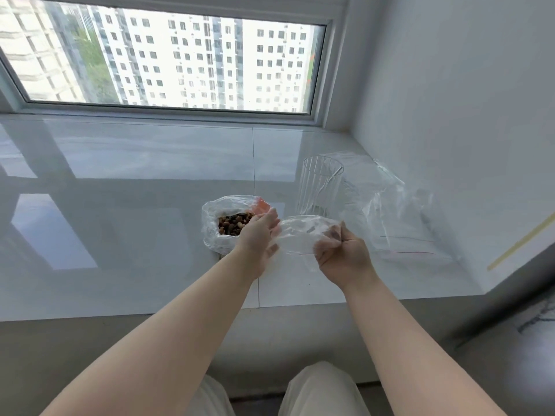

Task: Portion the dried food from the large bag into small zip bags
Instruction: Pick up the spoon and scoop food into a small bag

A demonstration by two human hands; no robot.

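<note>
The large bag (pixel 214 217), clear plastic and open at the top, stands on the glossy sill with brown dried food (pixel 232 224) showing inside. A small clear zip bag (pixel 300 235) is held just to its right, above the sill. My left hand (pixel 259 235) grips the small bag's left edge, right beside the large bag's mouth. My right hand (pixel 342 250) pinches the small bag's right edge with curled fingers. The small bag looks empty.
A ribbed clear glass (pixel 318 187) stands upright behind the small bag. More clear zip bags with red lines (pixel 402 229) lie at the right near the wall. The white tiled sill (pixel 135 190) stretches left; a window sits behind it.
</note>
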